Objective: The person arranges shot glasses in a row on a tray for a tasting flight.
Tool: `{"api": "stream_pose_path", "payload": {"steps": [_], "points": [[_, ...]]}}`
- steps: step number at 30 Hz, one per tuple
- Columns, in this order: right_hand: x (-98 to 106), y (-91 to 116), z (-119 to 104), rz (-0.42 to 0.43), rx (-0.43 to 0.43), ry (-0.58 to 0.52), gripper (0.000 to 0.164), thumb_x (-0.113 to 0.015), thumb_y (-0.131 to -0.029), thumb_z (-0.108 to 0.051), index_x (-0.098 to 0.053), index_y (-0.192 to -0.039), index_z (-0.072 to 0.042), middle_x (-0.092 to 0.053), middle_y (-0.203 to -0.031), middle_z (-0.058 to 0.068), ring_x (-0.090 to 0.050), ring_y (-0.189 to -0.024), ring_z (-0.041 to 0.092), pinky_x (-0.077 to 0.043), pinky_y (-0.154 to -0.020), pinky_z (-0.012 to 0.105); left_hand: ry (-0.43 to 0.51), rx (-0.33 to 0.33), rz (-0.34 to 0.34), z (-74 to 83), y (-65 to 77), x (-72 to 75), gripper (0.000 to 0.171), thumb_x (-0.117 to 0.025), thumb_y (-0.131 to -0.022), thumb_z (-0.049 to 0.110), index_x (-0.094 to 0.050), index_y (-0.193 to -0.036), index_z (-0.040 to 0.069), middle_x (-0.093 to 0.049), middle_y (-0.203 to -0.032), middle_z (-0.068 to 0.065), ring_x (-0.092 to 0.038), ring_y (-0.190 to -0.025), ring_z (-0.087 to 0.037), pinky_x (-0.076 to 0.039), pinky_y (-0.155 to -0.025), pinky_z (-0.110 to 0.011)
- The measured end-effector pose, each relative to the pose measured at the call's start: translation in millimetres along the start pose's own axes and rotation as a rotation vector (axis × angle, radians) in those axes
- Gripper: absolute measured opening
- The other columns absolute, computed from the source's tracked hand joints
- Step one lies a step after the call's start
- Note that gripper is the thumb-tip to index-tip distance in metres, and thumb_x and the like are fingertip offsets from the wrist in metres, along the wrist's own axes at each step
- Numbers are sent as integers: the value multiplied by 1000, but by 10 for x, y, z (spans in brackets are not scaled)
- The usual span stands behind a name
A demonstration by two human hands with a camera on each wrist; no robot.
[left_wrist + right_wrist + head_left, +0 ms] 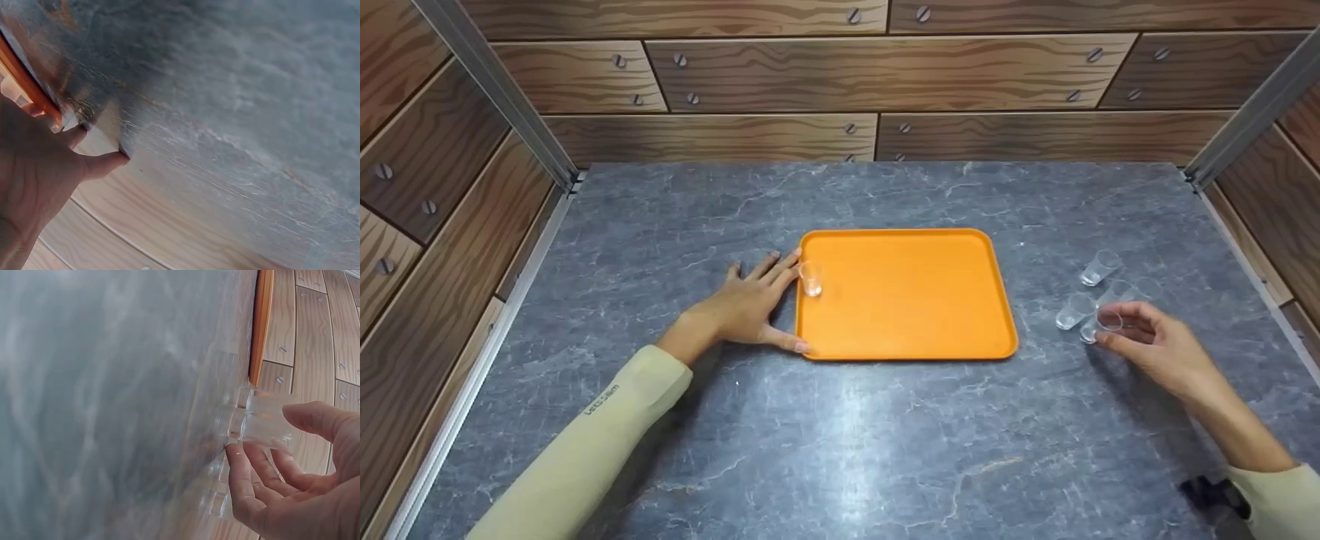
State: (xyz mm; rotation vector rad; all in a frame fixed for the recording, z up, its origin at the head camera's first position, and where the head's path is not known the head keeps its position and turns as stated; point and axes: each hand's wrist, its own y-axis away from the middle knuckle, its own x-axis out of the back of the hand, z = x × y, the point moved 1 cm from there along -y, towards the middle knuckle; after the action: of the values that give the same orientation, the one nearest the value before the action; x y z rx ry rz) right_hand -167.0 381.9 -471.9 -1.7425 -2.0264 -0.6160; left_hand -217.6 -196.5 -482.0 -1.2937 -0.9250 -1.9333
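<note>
An orange tray (pixel 907 296) lies flat on the table. My left hand (pixel 750 304) is spread along its left side, fingertips and thumb at the rim; in the left wrist view this hand (pixel 39 163) reaches toward the orange edge. On the tray, beside those fingers, stands one small clear shot glass (pixel 811 281). To the right of the tray my right hand (pixel 1159 349) holds another clear shot glass (pixel 1089 330) between thumb and fingers, low at the tabletop. The right wrist view shows this glass (pixel 264 424) between the thumb and the curled fingers.
More clear shot glasses stand close around the right hand, among them one at the back (pixel 1100 268) and one to the left (pixel 1074 311). The grey marbled table (pixel 840 427) is bordered by wood-patterned walls (pixel 885 75) and metal posts (pixel 499 86).
</note>
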Motion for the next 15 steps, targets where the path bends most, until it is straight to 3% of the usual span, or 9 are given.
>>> {"api": "stream_pose_path", "payload": {"steps": [15], "points": [[32, -22, 6, -15, -3, 3, 45, -78, -103, -9, -59, -137, 14, -71, -108, -17, -67, -97, -6, -55, -80, 16, -20, -12, 12, -1, -1, -12, 137, -66, -82, 93, -9, -177, 13, 3, -183, -5, -8, -166, -41, -16, -116, -84]]}}
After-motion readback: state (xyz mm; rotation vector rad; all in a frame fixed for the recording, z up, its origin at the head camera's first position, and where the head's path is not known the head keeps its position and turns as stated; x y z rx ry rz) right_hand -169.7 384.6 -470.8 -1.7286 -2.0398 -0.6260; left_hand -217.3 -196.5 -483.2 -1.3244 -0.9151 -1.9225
